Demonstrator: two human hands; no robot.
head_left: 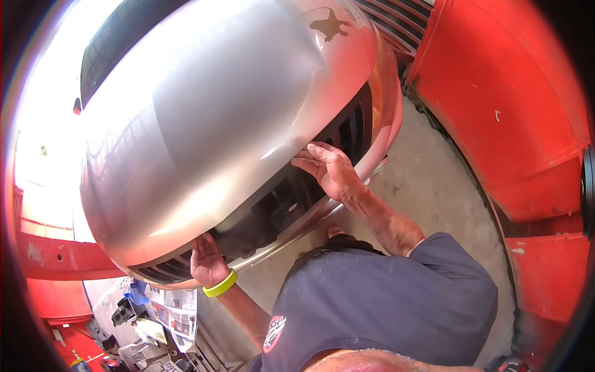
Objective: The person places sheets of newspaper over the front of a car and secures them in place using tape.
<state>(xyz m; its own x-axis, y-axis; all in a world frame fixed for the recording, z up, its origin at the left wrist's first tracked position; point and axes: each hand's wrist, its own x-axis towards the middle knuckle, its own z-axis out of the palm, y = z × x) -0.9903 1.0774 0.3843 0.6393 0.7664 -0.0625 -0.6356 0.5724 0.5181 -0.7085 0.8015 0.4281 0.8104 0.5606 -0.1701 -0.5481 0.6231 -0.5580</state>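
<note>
A large silver car hood (217, 93) fills the upper middle of the view, with a dark lizard-shaped sticker (330, 25) near its top right. My left hand (209, 260), with a yellow band (220, 283) round its wrist, is at the hood's lower front edge, fingers together and their tips partly hidden under it. Farther right along the same edge is my right hand (325, 166), its bent fingers and thumb closed on the rim. Between the hands, the dark opening (273, 214) below the hood edge shows black parts.
Red panels (508, 111) stand at the right, and a red beam (68, 257) crosses at the left. Newspaper sheets (176, 310) and assorted items lie at the lower left. Concrete floor (427, 167) shows beside the bumper.
</note>
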